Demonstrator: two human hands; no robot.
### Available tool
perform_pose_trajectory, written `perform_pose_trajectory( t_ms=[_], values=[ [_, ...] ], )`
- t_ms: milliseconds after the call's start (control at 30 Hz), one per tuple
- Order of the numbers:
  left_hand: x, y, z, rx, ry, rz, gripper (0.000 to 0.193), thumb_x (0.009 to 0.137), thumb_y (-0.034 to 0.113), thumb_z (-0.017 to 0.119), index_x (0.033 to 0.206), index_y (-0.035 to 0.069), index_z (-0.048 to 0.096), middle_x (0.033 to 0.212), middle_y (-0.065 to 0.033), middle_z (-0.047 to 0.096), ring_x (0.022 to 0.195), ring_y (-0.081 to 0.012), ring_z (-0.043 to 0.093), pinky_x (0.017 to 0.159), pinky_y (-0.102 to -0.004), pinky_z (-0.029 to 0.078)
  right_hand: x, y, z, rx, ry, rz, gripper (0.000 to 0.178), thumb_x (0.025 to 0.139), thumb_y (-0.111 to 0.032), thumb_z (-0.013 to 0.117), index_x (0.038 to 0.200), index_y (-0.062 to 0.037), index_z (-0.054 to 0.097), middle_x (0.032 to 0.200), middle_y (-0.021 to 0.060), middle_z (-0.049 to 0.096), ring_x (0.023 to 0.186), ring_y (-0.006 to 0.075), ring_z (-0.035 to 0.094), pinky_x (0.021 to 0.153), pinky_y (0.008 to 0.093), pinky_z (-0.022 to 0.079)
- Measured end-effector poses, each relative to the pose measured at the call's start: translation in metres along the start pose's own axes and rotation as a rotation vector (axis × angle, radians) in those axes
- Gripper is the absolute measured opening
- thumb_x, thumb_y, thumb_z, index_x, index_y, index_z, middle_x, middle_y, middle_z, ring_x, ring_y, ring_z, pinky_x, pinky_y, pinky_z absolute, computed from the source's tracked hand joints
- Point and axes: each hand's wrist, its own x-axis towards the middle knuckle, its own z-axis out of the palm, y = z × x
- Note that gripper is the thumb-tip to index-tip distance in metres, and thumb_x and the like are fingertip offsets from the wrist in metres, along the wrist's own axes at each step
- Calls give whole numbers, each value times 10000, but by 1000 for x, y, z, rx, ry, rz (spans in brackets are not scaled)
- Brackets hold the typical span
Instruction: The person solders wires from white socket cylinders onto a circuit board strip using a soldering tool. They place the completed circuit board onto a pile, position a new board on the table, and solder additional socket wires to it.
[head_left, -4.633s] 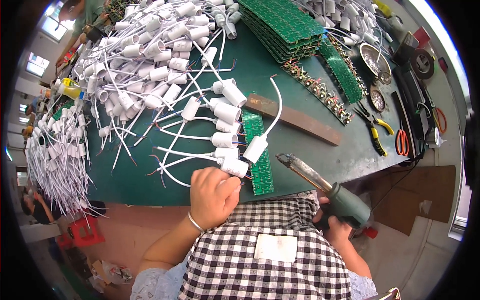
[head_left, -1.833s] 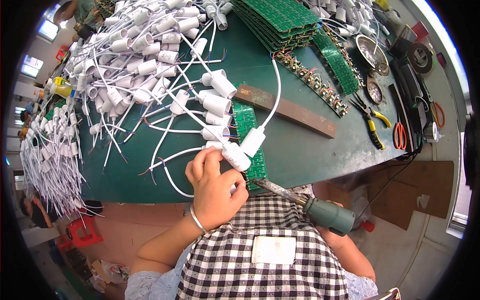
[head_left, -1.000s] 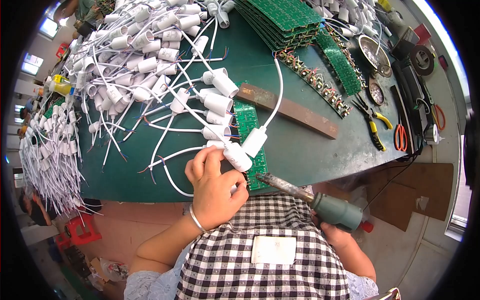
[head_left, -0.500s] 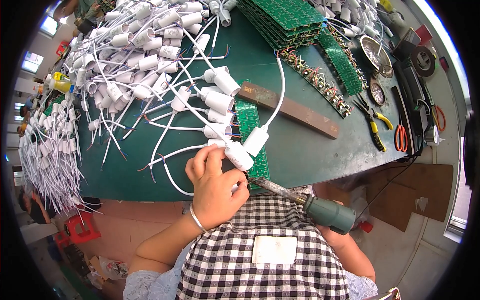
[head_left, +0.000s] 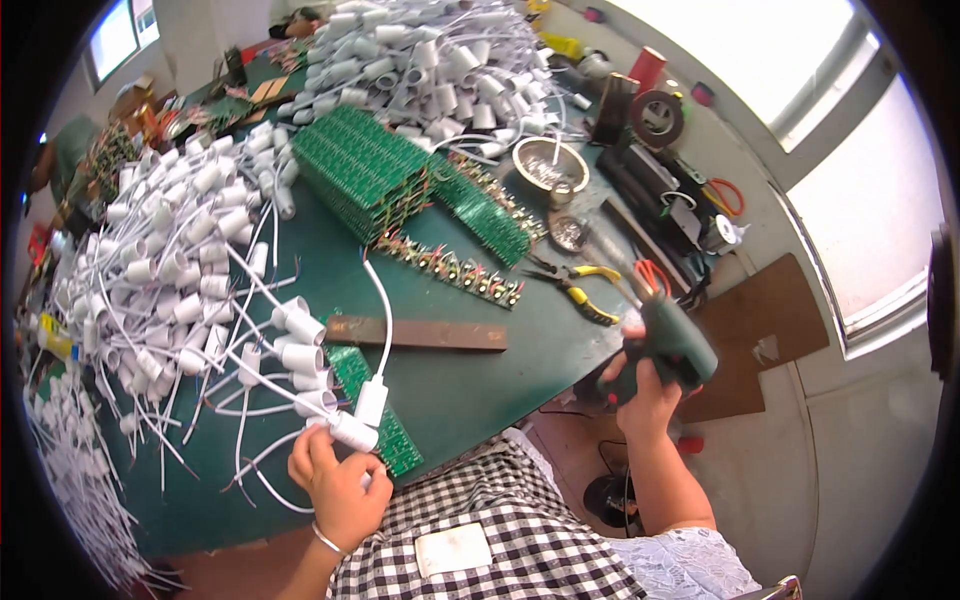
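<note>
Low on the bench, my left hand point(head_left: 345, 490) is closed with its fingertips on a white lamp socket point(head_left: 354, 432) at the near end of a green circuit board strip point(head_left: 398, 446). Another corded lamp socket point(head_left: 371, 402) lies across that strip. Several more sockets point(head_left: 302, 357) lie along its left side with their cables trailing left. Off the bench's right edge, my right hand point(head_left: 645, 395) grips a dark green soldering gun point(head_left: 680, 340). Its front end points up and left, near orange-handled scissors point(head_left: 652, 278); the tip is hard to make out.
A rusty metal bar point(head_left: 420, 334) touches the strip's far end. Stacked circuit boards point(head_left: 360, 160) stand behind, with heaps of white sockets point(head_left: 190, 260) around. Yellow-handled pliers point(head_left: 590, 297), a metal bowl point(head_left: 523, 165) and a small solder dish point(head_left: 569, 234) lie right.
My right hand has lifted the soldering gun away from the board, up and to the right. My left hand stays at the socket. The view has swung toward the right.
</note>
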Motion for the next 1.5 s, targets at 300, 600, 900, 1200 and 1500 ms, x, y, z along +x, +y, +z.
perform_pose_trajectory(
  t_ms=[300,600,900,1200,1500],
  values=[
    [-11,2,2,-22,-11,26,73,653,170,656,683,105,642,1214,-220,404,1209,-419,291,1002,-536,166,107,-3,4,-161,236,-349,307,889,-116,533,1168,8,503,1050,120,606,614,117,565,523,248,472],
    [-7,1,3,33,59,50,63,645,172,668,679,130,637,1157,-207,441,1171,-423,352,960,-516,260,117,4,1,-180,125,-55,264,887,-135,589,1124,-29,545,1022,63,638,598,105,563,491,238,445],
    [13,1,-53,-107,10,105,213,726,171,684,912,73,650,968,-103,605,982,-324,551,867,-424,398,-13,34,70,622,-189,515,535,885,-330,559,1329,-91,378,1347,54,405,916,197,574,902,545,447],
    [79,-1,4,288,-223,762,359,779,488,610,897,162,705,1024,-10,608,1221,-262,391,1024,-509,228,-25,64,130,789,-352,627,608,924,-393,461,1426,-116,260,1463,-36,300,1255,195,402,1024,576,315],
    [76,7,-11,677,-106,575,487,802,578,533,945,142,696,1008,-28,616,1156,-229,438,991,-435,268,16,47,171,629,-35,503,505,953,-344,457,1384,-106,348,1398,-20,389,1263,187,399,999,550,377]
  ],
)
